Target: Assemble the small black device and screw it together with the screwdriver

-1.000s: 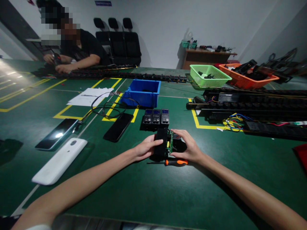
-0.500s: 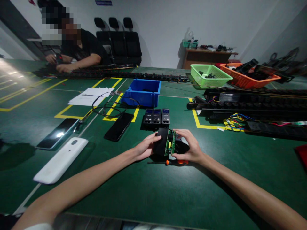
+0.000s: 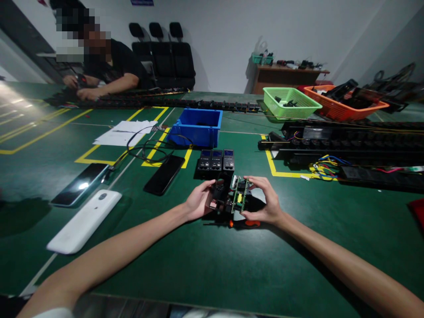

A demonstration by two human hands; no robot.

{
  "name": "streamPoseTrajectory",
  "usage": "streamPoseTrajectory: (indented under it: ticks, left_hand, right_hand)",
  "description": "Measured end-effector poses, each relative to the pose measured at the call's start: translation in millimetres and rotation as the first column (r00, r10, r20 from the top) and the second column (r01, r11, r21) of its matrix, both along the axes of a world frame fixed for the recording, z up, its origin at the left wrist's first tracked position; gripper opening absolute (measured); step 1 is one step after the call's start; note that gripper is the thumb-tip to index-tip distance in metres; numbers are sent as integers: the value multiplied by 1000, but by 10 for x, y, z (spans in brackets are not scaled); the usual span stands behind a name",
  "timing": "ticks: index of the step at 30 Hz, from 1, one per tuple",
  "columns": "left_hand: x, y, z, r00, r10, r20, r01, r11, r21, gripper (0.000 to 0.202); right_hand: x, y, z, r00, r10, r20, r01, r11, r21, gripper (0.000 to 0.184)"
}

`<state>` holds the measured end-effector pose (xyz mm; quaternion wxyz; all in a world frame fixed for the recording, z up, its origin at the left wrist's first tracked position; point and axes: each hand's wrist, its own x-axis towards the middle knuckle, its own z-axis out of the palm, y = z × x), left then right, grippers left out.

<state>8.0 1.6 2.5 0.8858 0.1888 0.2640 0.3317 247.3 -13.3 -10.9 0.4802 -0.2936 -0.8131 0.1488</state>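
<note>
Between finger and thumb, my right hand [image 3: 265, 201] grips a green circuit board assembly [image 3: 240, 196] by its edges, with a yellow part showing between its boards. My left hand [image 3: 199, 201] holds a black plastic housing [image 3: 220, 190], turned so that its inside partly shows. Board and housing are side by side, very close; whether they touch I cannot tell. Beneath them on the green table lies a screwdriver [image 3: 245, 224] with an orange and black handle. Several small black modules [image 3: 217, 161] with ports stand in a row just beyond my hands.
Left of my hands lie a black phone [image 3: 164, 175], a second phone [image 3: 79, 184] on a cable, and a white power bank-like object [image 3: 84, 222]. Farther back are a blue bin [image 3: 197, 132], green basket [image 3: 291, 106], orange basket [image 3: 347, 106] and black rails [image 3: 324, 143]. A co-worker sits across.
The circuit board assembly has moved slightly right, away from the housing. My left hand has turned the housing, so its inner side now partly shows.
</note>
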Motion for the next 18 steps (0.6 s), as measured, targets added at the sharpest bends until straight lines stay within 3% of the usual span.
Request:
streamPoseTrajectory:
  ticks: [11,18]
  left_hand:
    - [-19,26,-42,998,-56,-2,56,998,-39,36]
    - [-23,17,-28,998,-32,-46,29,998,-62,38]
  right_hand:
    - [-1,4,-11,999,4,33,-4,1000,7,91]
    - [-1,15,-19,997,-8,74,7,1000,17,88]
